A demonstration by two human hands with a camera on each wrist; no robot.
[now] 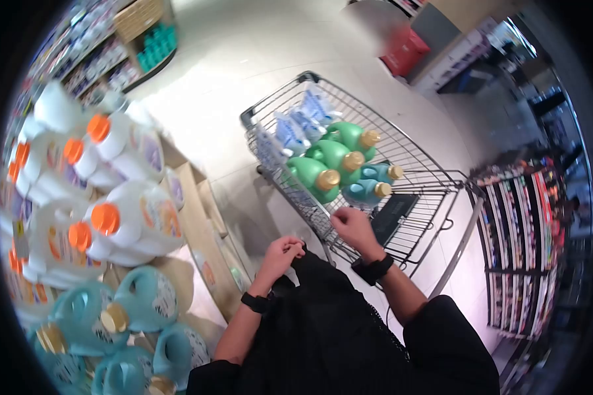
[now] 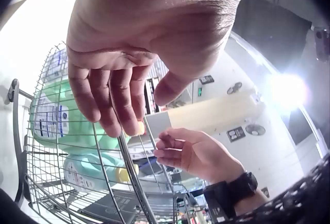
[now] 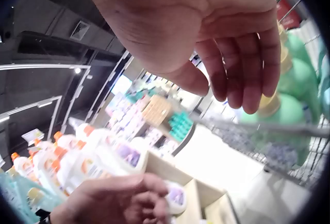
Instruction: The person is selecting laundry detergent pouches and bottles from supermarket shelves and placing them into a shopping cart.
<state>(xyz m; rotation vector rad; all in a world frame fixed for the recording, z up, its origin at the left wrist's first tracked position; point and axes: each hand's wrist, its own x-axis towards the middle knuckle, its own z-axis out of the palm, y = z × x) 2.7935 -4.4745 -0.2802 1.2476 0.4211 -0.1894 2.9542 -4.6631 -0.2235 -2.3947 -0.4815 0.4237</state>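
Note:
My left hand [image 1: 282,258] hovers in front of my body with loosely bent fingers and holds nothing. To its right, my right hand [image 1: 356,230] hangs relaxed near the side rim of a wire shopping cart [image 1: 423,155], also without anything in it. Inside the cart lie three large green jugs [image 1: 308,172] with gold caps. Beside them are two smaller teal bottles [image 1: 364,191], also gold-capped, and several white-and-blue packs [image 1: 290,131] along the far end. In the left wrist view, the left hand's fingers overlap the cart's wires.
At left, a display stand [image 1: 194,197] bears white jugs [image 1: 141,214] with orange caps and teal jugs [image 1: 148,296]. Stocked shelves [image 1: 524,243] stand at right. A red bag [image 1: 405,52] is near a counter at the back. Pale floor tiles [image 1: 244,52] lie beyond the cart.

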